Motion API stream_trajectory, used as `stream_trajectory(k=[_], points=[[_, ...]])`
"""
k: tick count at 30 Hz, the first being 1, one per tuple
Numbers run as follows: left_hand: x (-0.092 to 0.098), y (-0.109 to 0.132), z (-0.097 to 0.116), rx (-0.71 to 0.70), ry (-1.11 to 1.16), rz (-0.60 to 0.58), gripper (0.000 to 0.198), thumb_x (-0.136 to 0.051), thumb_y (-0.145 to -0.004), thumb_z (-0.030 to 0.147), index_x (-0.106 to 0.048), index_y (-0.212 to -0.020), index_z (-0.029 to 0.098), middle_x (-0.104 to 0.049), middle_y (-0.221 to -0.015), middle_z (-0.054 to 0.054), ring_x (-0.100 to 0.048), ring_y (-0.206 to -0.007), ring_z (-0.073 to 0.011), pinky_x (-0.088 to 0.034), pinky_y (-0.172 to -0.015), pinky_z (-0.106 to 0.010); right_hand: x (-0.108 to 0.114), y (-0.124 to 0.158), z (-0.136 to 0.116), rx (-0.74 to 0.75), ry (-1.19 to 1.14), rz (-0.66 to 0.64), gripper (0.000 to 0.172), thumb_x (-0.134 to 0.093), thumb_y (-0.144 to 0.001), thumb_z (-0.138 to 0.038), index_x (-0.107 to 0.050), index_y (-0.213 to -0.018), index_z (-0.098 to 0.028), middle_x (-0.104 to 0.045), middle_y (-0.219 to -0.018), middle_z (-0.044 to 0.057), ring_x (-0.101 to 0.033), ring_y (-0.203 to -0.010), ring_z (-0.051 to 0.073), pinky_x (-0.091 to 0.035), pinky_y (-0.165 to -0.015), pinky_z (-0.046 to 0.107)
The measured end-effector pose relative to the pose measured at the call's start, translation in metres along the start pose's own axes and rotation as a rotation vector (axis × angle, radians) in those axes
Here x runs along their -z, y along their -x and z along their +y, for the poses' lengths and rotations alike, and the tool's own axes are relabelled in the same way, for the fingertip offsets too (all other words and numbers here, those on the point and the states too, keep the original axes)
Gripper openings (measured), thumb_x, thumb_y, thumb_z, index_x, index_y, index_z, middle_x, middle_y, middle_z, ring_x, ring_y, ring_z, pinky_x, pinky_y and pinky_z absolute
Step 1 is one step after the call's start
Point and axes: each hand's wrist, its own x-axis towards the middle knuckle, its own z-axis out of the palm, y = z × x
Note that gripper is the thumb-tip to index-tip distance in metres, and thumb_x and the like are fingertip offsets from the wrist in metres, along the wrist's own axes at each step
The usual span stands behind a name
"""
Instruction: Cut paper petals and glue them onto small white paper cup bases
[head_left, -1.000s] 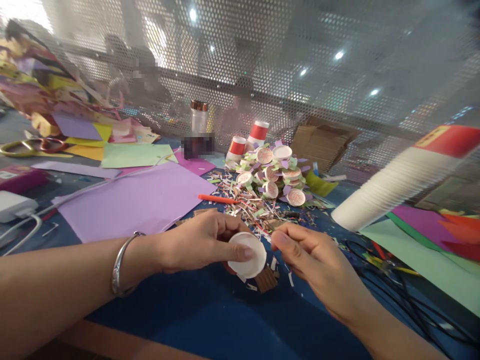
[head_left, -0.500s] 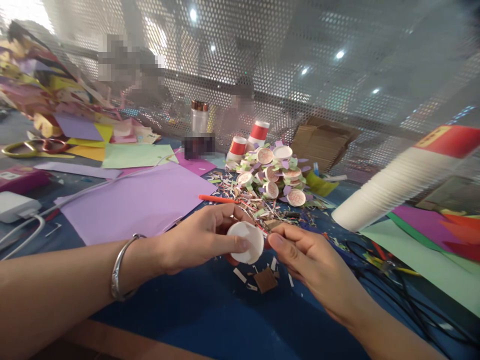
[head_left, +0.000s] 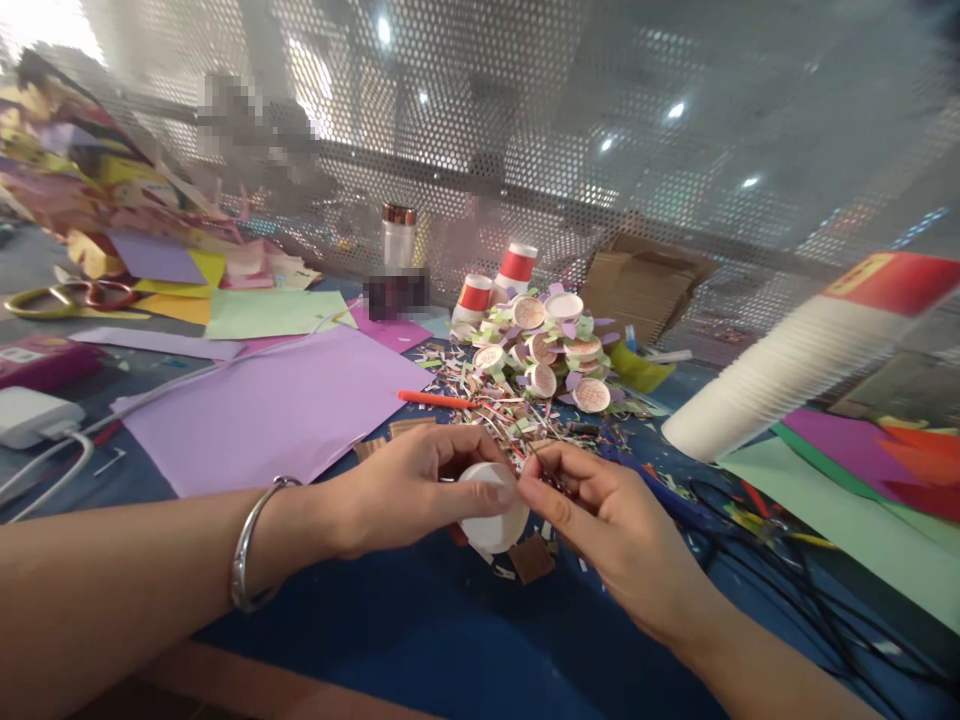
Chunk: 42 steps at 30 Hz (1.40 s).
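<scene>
White round piece (head_left: 480, 530): one, short, at lower centre, held above the blue tabletop (head_left: 420, 640); hour positions below were reckoned from it.

Left hand (head_left: 409, 495): at 9 o'clock, silver bangle (head_left: 241, 560) on the wrist; thumb pressed on the piece's pale face, other fingers curled behind, so that the piece was clamped between them.

Right hand (head_left: 611, 515): at 3 o'clock; thumb and forefinger drawn together on a thin dark item (head_left: 553, 480), too indistinct to identify, just beside the piece's rim; contact with the rim could not be told.

Brown cardboard scrap (head_left: 532, 560): between 4 and 5 o'clock, near the piece.

Orange pen (head_left: 435, 399): 11 o'clock, beside paper clippings (head_left: 499, 415).

Heap of round cup bases (head_left: 540, 378) with green and purple paper tabs: towards 12 o'clock.

Purple sheet (head_left: 277, 400): 10 o'clock, flat.

Stack of nested paper cups (head_left: 787, 365), tilted, red band on the outermost: 2 o'clock.

Black cables (head_left: 806, 575): 3 o'clock, beyond the right hand.

Folded cardboard (head_left: 637, 290): 1 o'clock, near the perforated screen (head_left: 555, 130).
</scene>
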Motion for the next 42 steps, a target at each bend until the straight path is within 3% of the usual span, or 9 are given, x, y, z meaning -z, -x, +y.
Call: stream_trajectory(k=[7,10,14,21,25,29,32,37,42], points=[[-0.002,0.003,0.003,0.032,0.172,-0.114,0.046,-0.085,-0.074,0.016,-0.058,-0.112,0.016,-0.064,-0.094,0.001,-0.060,-0.085,-0.0109,-0.049,-0.075,-0.023,0.002,-0.001,0.000,0.035,0.014,0.108,0.027,-0.070,-0.092,-0.045,-0.064,-0.086,-0.019,-0.058,-0.073,-0.002,-0.046,-0.061,0.010,-0.037,-0.053,0.022],[-0.002,0.002,0.002,0.011,0.201,-0.109,0.054,-0.085,-0.072,0.011,-0.054,-0.115,0.017,-0.063,-0.097,0.000,-0.061,-0.089,-0.0124,-0.050,-0.078,-0.025,0.002,-0.002,0.001,0.039,0.005,0.150,0.028,-0.070,-0.091,-0.046,-0.065,-0.085,-0.019,-0.052,-0.065,-0.005,-0.036,-0.051,0.008,-0.029,-0.046,0.023],[0.001,-0.001,0.000,-0.003,0.200,-0.066,0.038,-0.079,-0.081,0.015,-0.057,-0.113,0.015,-0.064,-0.099,-0.003,-0.061,-0.091,-0.0133,-0.053,-0.077,-0.025,0.002,-0.001,0.001,0.008,-0.041,0.200,0.030,-0.072,-0.088,-0.048,-0.064,-0.086,-0.019,-0.042,-0.057,-0.009,-0.023,-0.045,0.006,-0.018,-0.040,0.024],[0.004,-0.004,-0.003,0.027,0.240,-0.024,0.030,-0.067,-0.093,0.022,-0.063,-0.122,0.018,-0.069,-0.109,-0.008,-0.069,-0.094,-0.0164,-0.058,-0.074,-0.024,0.004,0.001,-0.001,0.008,-0.066,0.219,0.030,-0.073,-0.087,-0.047,-0.064,-0.085,-0.019,-0.049,-0.062,-0.006,-0.024,-0.044,0.005,-0.012,-0.038,0.024],[0.007,-0.006,-0.003,0.036,0.241,0.034,0.036,-0.068,-0.091,0.019,-0.063,-0.127,0.019,-0.071,-0.107,-0.008,-0.070,-0.089,-0.0153,-0.058,-0.069,-0.022,0.008,0.000,-0.002,0.011,0.031,0.240,0.032,-0.069,-0.090,-0.051,-0.065,-0.089,-0.019,-0.054,-0.067,-0.005,-0.027,-0.044,0.005,-0.017,-0.038,0.024],[0.012,-0.006,-0.002,0.003,0.217,0.154,0.035,-0.071,-0.089,0.022,-0.064,-0.123,0.016,-0.073,-0.104,-0.008,-0.072,-0.081,-0.0143,-0.057,-0.066,-0.022,0.017,-0.002,-0.002,0.042,0.282,0.230,0.031,-0.064,-0.093,-0.051,-0.066,-0.092,-0.021,-0.065,-0.075,0.001,-0.051,-0.058,0.012,-0.038,-0.051,0.026],[0.014,-0.007,0.000,-0.011,0.224,0.205,0.034,-0.072,-0.088,0.025,-0.063,-0.119,0.014,-0.074,-0.101,-0.009,-0.073,-0.079,-0.0153,-0.057,-0.065,-0.022,0.020,-0.003,0.000,0.014,0.491,0.164,0.027,-0.061,-0.094,-0.048,-0.067,-0.098,-0.022,-0.071,-0.082,0.003,-0.063,-0.072,0.019,-0.046,-0.064,0.031],[0.011,-0.009,0.006,-0.008,0.240,0.203,0.032,-0.072,-0.087,0.025,-0.061,-0.116,0.016,-0.074,-0.099,-0.008,-0.075,-0.076,-0.0172,-0.057,-0.062,-0.024,0.013,-0.001,0.000,-0.089,0.837,-0.007,0.014,-0.063,-0.092,-0.035,-0.065,-0.096,-0.021,-0.071,-0.076,0.004,-0.064,-0.066,0.022,-0.043,-0.059,0.033],[0.004,-0.017,0.011,0.050,0.233,0.272,0.030,-0.067,-0.090,0.018,-0.060,-0.119,0.017,-0.076,-0.093,-0.007,-0.075,-0.069,-0.0156,-0.056,-0.062,-0.025,0.010,0.002,-0.002,-0.050,1.007,0.006,0.019,-0.066,-0.091,-0.039,-0.067,-0.095,-0.021,-0.073,-0.083,0.005,-0.065,-0.067,0.022,-0.041,-0.055,0.032]])
